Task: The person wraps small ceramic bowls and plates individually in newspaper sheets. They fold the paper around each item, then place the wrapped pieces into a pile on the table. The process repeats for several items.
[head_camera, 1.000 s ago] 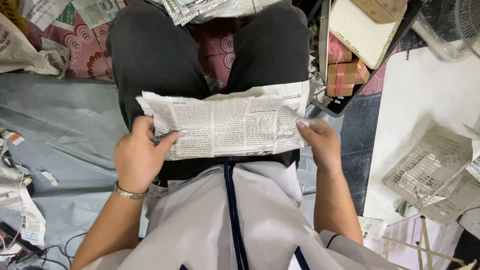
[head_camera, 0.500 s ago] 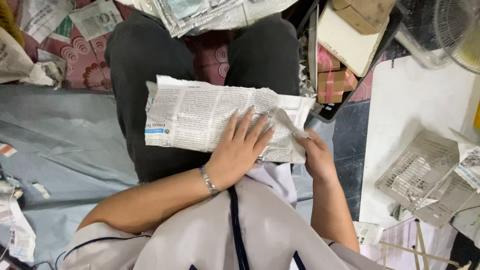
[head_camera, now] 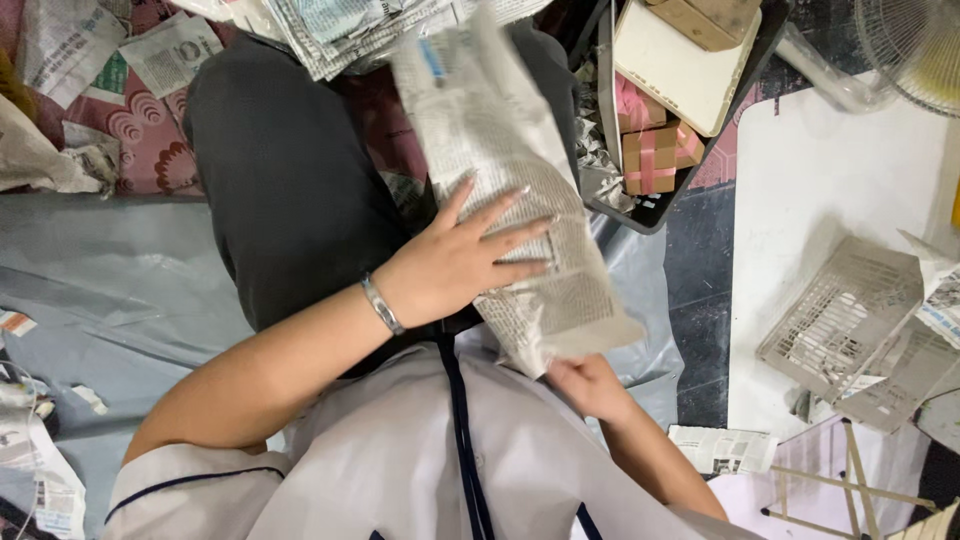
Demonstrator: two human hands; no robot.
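Folded newspaper [head_camera: 515, 190]: it lies across my lap at the centre of the frame, running from the upper middle down to the lower right, tilted on a diagonal.
My left hand [head_camera: 455, 262]: it lies flat on the paper with the fingers [head_camera: 500, 240] spread wide, palm down, pressing and gripping nothing; a silver bracelet [head_camera: 382, 304] sits on that wrist.
My right hand [head_camera: 590, 385]: it is at the paper's lower end, just under its corner, fingers curled towards the edge; I cannot tell whether they actually pinch it.
My legs: dark trousers [head_camera: 290, 180] under the paper, upper centre of the frame.
My shirt [head_camera: 440, 460]: pale, with a dark stripe down the front, along the bottom.
Stack of newspapers [head_camera: 340, 25]: top centre, just beyond my knees.
Black tray [head_camera: 650, 215]: upper right, just beside the paper, holding pink-banded boxes [head_camera: 655, 145] and a cream flat box [head_camera: 680, 65].
Grey sheet [head_camera: 110, 270]: spread over the floor at left.
White basket [head_camera: 840, 320]: right side, on a white surface, well apart from my hands.
Fan [head_camera: 915, 45]: upper right corner.
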